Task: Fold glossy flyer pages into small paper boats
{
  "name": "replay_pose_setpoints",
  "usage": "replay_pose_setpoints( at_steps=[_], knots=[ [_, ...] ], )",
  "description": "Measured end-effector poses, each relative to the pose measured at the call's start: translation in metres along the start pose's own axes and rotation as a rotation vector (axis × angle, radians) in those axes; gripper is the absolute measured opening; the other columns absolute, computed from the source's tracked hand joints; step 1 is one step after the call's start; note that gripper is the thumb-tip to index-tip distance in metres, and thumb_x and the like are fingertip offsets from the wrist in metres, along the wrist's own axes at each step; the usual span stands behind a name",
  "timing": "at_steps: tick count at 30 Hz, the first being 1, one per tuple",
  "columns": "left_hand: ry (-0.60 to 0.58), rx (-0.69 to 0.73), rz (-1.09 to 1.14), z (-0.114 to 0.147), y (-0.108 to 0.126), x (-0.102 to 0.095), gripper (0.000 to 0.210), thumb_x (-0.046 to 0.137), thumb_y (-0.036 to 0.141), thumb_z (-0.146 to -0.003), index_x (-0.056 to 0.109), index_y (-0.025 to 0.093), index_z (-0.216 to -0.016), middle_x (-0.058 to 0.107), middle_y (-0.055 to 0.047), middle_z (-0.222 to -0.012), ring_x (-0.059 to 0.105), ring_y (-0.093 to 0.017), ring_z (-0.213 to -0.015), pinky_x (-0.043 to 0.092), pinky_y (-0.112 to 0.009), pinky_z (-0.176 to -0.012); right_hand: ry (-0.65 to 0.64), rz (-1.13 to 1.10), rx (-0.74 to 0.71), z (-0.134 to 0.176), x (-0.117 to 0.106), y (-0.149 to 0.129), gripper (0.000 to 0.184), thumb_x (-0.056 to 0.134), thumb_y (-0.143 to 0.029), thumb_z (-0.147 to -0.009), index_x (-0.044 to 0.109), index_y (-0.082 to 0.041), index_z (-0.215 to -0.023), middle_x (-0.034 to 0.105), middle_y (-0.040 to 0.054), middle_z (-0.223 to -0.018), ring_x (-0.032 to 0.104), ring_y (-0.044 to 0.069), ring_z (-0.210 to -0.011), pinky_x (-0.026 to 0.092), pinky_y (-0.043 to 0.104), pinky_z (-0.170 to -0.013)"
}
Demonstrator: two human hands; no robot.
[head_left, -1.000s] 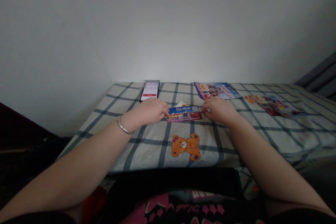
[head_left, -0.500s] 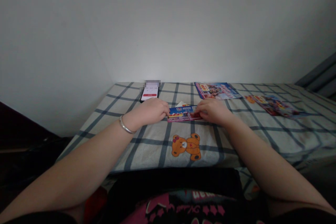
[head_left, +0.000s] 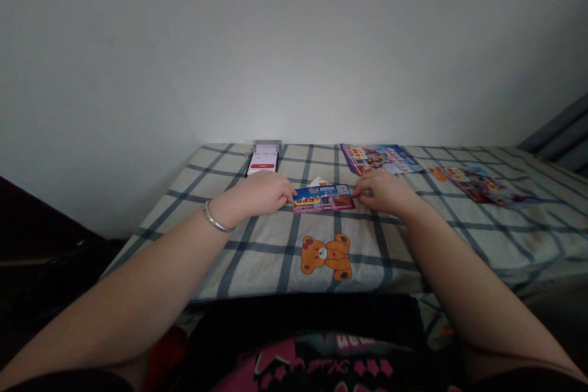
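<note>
Leaflet: the blue-and-pink printed leaflet [head_left: 324, 200] is on the checked cloth [head_left: 261, 251], just beyond the printed bear [head_left: 326, 256], its long side running left to right; I make out a QR code in its far right corner.
Left hand: from my seat I see the left hand [head_left: 269, 194] beyond the bear and to its left, fingers curled, pinching the leaflet's left end.
Right hand: I have the right hand [head_left: 381, 192] beyond the bear and to its right, fingers bent, tips at the leaflet's right edge; I cannot tell whether they grip it or only touch.
White piece: a pale corner [head_left: 316, 181] shows past the leaflet's far edge, farther from the bear.
Bracelet: silver bracelet [head_left: 215, 218] on the left wrist, left of the bear.
Phone: phone [head_left: 263, 162], lit screen, far beyond the bear and left.
Flyers: one flyer [head_left: 383, 159] far beyond the bear and right, another flyer [head_left: 489, 187] well to its right.
</note>
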State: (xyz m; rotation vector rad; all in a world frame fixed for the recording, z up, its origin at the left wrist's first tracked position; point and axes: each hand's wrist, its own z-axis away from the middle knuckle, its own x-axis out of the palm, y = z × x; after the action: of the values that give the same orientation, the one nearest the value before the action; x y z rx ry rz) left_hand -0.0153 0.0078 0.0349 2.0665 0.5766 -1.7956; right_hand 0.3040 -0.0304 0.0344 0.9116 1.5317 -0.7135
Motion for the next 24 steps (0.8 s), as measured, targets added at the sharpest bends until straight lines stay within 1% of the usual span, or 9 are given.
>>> replay_pose_setpoints(
  at_steps=[3, 5, 7, 9, 11, 14, 16, 19, 24],
  knots=[
    [0.034, -0.025, -0.057, 0.0, 0.005, -0.001, 0.03, 0.048, 0.012, -0.083, 0.076, 0.021, -0.087, 0.075, -0.003, -0.094, 0.067, -0.018, -0.088, 0.049, -0.035, -0.087, 0.032, 0.018, 0.093, -0.001, 0.001, -0.004, 0.022, 0.055, -0.016, -0.08, 0.075, -0.022, -0.088, 0.075, 0.0039, -0.095, 0.065, 0.023, -0.094, 0.048, 0.033, -0.084],
    [0.073, -0.039, -0.121, -0.001, 0.012, -0.004, 0.028, 0.048, 0.015, -0.085, 0.075, 0.02, -0.084, 0.074, -0.004, -0.085, 0.066, -0.02, -0.083, 0.048, -0.038, -0.087, 0.109, 0.001, 0.199, -0.002, 0.002, -0.01, 0.022, 0.053, -0.018, -0.084, 0.073, -0.022, -0.09, 0.074, 0.0046, -0.098, 0.065, 0.023, -0.095, 0.048, 0.033, -0.081],
    [0.085, -0.06, -0.188, -0.003, 0.021, -0.005, 0.025, 0.048, 0.017, -0.086, 0.073, 0.019, -0.082, 0.071, -0.005, -0.08, 0.064, -0.021, -0.081, 0.048, -0.039, -0.087, 0.164, -0.048, 0.241, -0.004, 0.005, -0.014, 0.022, 0.051, -0.02, -0.087, 0.072, -0.021, -0.095, 0.074, 0.0054, -0.102, 0.065, 0.023, -0.098, 0.048, 0.033, -0.084],
    [0.082, -0.086, -0.227, -0.005, 0.028, -0.003, 0.022, 0.049, 0.019, -0.087, 0.071, 0.017, -0.083, 0.069, -0.006, -0.081, 0.064, -0.022, -0.082, 0.049, -0.039, -0.083, 0.191, -0.082, 0.209, -0.006, 0.008, -0.016, 0.023, 0.052, -0.026, -0.09, 0.07, -0.019, -0.103, 0.073, 0.0074, -0.107, 0.064, 0.024, -0.102, 0.048, 0.036, -0.09],
    [0.106, -0.099, -0.212, -0.007, 0.031, 0.003, 0.023, 0.049, 0.018, -0.089, 0.07, 0.016, -0.095, 0.07, -0.008, -0.093, 0.064, -0.021, -0.085, 0.05, -0.037, -0.08, 0.192, -0.094, 0.15, -0.007, 0.012, -0.016, 0.028, 0.054, -0.031, -0.091, 0.067, -0.017, -0.112, 0.07, 0.0096, -0.114, 0.061, 0.026, -0.109, 0.046, 0.04, -0.097],
    [0.17, -0.067, -0.164, -0.009, 0.028, 0.019, 0.033, 0.048, 0.023, -0.094, 0.062, 0.019, -0.123, 0.064, -0.009, -0.122, 0.062, -0.023, -0.105, 0.05, -0.038, -0.09, 0.156, -0.092, 0.092, -0.008, 0.017, -0.014, 0.035, 0.055, -0.039, -0.092, 0.065, -0.017, -0.118, 0.068, 0.0116, -0.12, 0.059, 0.028, -0.113, 0.044, 0.043, -0.101],
    [0.21, -0.067, -0.145, -0.009, 0.024, 0.027, 0.04, 0.047, 0.028, -0.097, 0.053, 0.02, -0.135, 0.056, -0.011, -0.136, 0.056, -0.023, -0.119, 0.046, -0.04, -0.1, 0.134, -0.093, 0.066, -0.009, 0.019, -0.013, 0.04, 0.055, -0.045, -0.092, 0.064, -0.018, -0.12, 0.067, 0.0124, -0.121, 0.06, 0.028, -0.112, 0.045, 0.044, -0.1],
    [0.206, -0.054, -0.115, -0.009, 0.022, 0.031, 0.041, 0.045, 0.033, -0.099, 0.05, 0.019, -0.137, 0.057, -0.01, -0.137, 0.055, -0.022, -0.122, 0.043, -0.04, -0.105, 0.132, -0.103, 0.012, -0.011, 0.022, -0.012, 0.042, 0.057, -0.045, -0.092, 0.063, -0.017, -0.122, 0.067, 0.0134, -0.121, 0.06, 0.028, -0.112, 0.045, 0.044, -0.101],
    [0.167, -0.107, -0.056, -0.01, 0.03, 0.025, 0.045, 0.048, 0.036, -0.098, 0.047, 0.016, -0.138, 0.057, -0.012, -0.135, 0.054, -0.024, -0.124, 0.043, -0.039, -0.105, 0.142, -0.194, -0.066, -0.013, 0.025, -0.013, 0.043, 0.063, -0.037, -0.088, 0.061, -0.016, -0.125, 0.066, 0.0129, -0.12, 0.059, 0.026, -0.112, 0.046, 0.042, -0.1]
  ],
)
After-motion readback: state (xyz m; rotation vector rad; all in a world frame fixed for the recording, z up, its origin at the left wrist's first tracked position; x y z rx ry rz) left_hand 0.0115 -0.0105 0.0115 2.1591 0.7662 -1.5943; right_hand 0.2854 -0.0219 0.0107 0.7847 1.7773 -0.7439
